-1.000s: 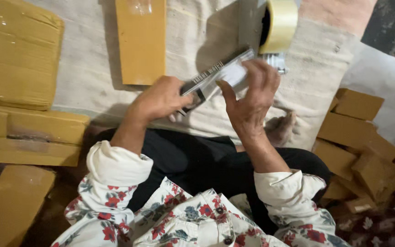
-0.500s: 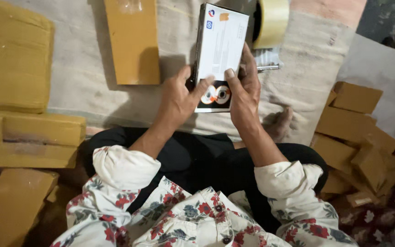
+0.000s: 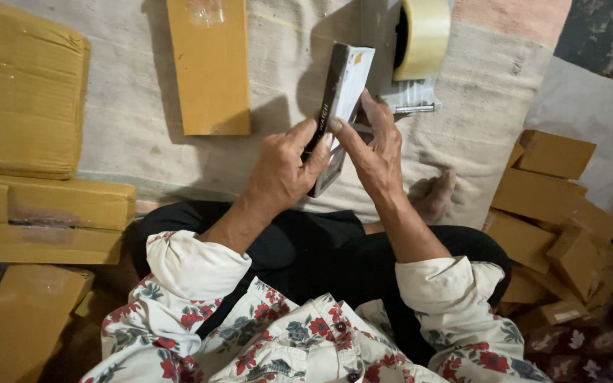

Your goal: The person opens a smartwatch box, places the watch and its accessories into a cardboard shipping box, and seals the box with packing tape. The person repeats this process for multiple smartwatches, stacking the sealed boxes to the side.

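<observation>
Head view, looking down at the lap. Person seated cross-legged on a pale woven mat (image 3: 143, 149), floral sleeves rolled at the forearms.

Both hands raised over the mat, sharing one slim product box (image 3: 340, 106), white face, black side, tilted on edge with its narrow side turned toward the camera. Left hand (image 3: 278, 174): grip closed on the box's lower black edge, thumb and fingers pinching it. Right hand (image 3: 375, 152): grip closed on the box's white face, fingers spread behind, thumb at the front.

Just beyond the box: a roll of clear packing tape (image 3: 423, 39) on its dispenser, standing on the mat. A flat brown parcel (image 3: 208, 67) lies left of the box, apart from it. Stacked brown cartons (image 3: 26, 128) at far left; smaller brown boxes (image 3: 555, 206) heaped at right. One bare foot (image 3: 438, 198) shows below the right hand.
</observation>
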